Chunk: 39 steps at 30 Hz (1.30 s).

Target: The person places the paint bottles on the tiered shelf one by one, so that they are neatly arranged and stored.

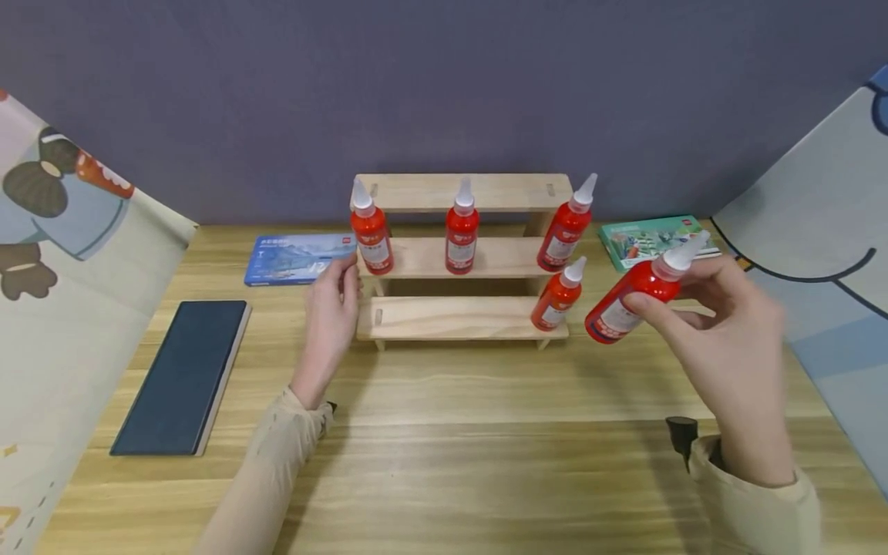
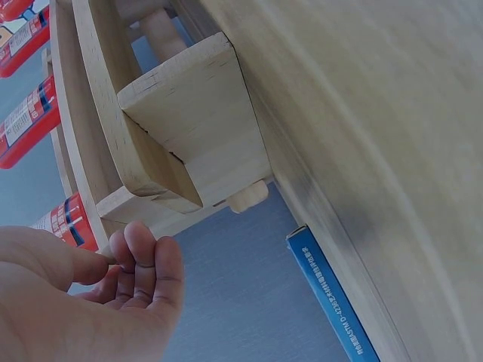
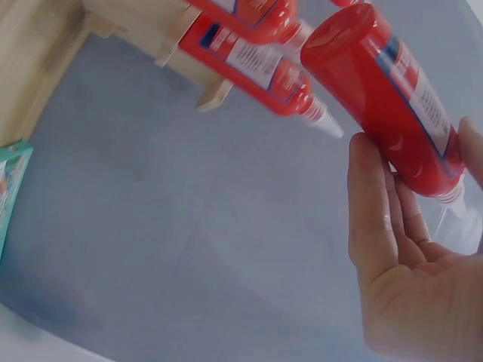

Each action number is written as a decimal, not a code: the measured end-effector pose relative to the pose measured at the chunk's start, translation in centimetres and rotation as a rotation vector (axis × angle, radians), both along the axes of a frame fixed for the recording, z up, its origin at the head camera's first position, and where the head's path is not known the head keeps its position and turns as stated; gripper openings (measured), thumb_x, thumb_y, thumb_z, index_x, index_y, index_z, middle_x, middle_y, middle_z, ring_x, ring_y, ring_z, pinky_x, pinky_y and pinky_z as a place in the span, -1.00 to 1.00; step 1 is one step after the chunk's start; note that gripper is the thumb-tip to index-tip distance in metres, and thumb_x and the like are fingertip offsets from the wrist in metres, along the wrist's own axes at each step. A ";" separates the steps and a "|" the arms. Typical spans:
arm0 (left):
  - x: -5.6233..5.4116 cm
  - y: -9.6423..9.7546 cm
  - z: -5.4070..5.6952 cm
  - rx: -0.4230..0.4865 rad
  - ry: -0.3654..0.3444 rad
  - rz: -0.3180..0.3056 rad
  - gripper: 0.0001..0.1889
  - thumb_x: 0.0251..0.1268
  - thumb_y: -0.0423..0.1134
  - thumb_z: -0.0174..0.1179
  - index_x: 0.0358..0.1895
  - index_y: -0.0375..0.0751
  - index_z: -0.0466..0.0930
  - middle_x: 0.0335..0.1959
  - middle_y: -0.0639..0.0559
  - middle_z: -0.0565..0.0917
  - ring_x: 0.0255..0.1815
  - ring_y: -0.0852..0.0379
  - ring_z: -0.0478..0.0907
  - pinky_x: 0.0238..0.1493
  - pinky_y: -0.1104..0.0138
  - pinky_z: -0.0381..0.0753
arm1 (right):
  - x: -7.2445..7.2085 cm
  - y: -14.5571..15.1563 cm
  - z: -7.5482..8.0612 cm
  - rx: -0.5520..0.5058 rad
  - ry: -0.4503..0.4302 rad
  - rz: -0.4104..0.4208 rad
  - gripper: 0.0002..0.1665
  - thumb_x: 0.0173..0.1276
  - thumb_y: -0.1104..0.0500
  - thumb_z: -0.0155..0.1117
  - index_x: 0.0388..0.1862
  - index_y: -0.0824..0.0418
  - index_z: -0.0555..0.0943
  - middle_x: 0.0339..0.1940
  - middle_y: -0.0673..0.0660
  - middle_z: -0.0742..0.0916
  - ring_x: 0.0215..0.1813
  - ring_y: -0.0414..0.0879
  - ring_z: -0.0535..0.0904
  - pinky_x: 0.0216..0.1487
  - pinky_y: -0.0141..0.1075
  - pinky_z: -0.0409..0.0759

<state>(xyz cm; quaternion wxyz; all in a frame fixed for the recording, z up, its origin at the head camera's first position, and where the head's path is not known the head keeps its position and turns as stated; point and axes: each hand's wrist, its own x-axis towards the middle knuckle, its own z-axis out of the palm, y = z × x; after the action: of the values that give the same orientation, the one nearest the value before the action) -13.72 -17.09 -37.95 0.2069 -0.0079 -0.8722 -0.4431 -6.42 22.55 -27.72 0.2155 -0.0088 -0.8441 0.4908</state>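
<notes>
My right hand [image 1: 735,339] grips a red paint bottle [image 1: 627,301] with a white pointed cap. The bottle is tilted in the air, right of a three-tier wooden display stand [image 1: 458,316]; the right wrist view shows thumb and fingers around its cap end. My left hand [image 1: 334,301] is at the left end of the stand's middle tier, thumb and fingertips pinching at the board's corner. Three matching bottles stand on that tier: left [image 1: 372,239], middle [image 1: 462,235] and right [image 1: 565,231]. Another bottle [image 1: 556,297] stands at the right end of the lowest tier.
A blue flat box [image 1: 294,258] lies left of the stand, and a green box [image 1: 645,243] lies behind my right hand. A dark notebook [image 1: 182,378] rests on the table's left side. A grey-blue wall [image 1: 444,92] rises behind the stand.
</notes>
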 end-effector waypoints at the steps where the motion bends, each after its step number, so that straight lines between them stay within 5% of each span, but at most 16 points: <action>1: 0.0 0.0 0.0 -0.002 0.000 0.001 -0.69 0.70 -0.43 0.02 0.28 -0.55 0.59 -0.21 -0.32 0.71 -0.26 -0.12 0.68 -0.27 0.32 0.66 | 0.0 -0.2 0.0 0.002 0.004 0.015 -0.50 0.19 0.38 0.69 0.07 0.27 0.67 0.00 -0.04 0.77 -0.04 -0.14 0.70 -0.20 -0.60 0.68; 12: 0.0 0.0 0.1 -0.001 0.003 0.005 -0.70 0.69 -0.44 0.02 0.26 -0.57 0.59 -0.21 -0.33 0.71 -0.25 -0.14 0.68 -0.24 0.25 0.71 | -0.5 -3.1 -0.4 0.059 0.045 0.148 -0.45 0.14 0.41 0.71 0.06 0.41 0.63 -0.03 -0.17 0.75 -0.07 -0.25 0.70 -0.18 -0.59 0.69; 24: -0.1 0.0 -0.2 -0.010 0.026 0.013 -0.72 0.68 -0.47 0.03 0.22 -0.59 0.61 -0.23 -0.34 0.71 -0.27 -0.16 0.69 -0.25 0.26 0.71 | -1.7 -5.9 -0.8 0.120 0.039 0.231 -0.47 0.20 0.22 0.74 0.02 0.37 0.64 -0.06 0.15 0.81 -0.12 -0.28 0.68 -0.21 -0.58 0.70; 39: 0.0 0.1 0.1 -0.006 0.001 0.017 -0.70 0.70 -0.43 0.03 0.24 -0.56 0.61 -0.22 -0.32 0.72 -0.26 -0.13 0.70 -0.25 0.28 0.69 | -3.1 -8.5 -2.0 0.130 -0.003 0.314 -0.51 0.22 0.13 0.74 -0.01 0.27 0.66 -0.07 0.14 0.81 -0.14 0.02 0.75 -0.20 -0.52 0.70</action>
<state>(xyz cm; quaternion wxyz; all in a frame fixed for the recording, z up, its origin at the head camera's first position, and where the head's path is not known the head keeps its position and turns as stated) -13.70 -16.97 -37.86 0.2113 -0.0013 -0.8735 -0.4385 -9.54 14.01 -29.70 0.1350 0.1367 -0.8654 0.4627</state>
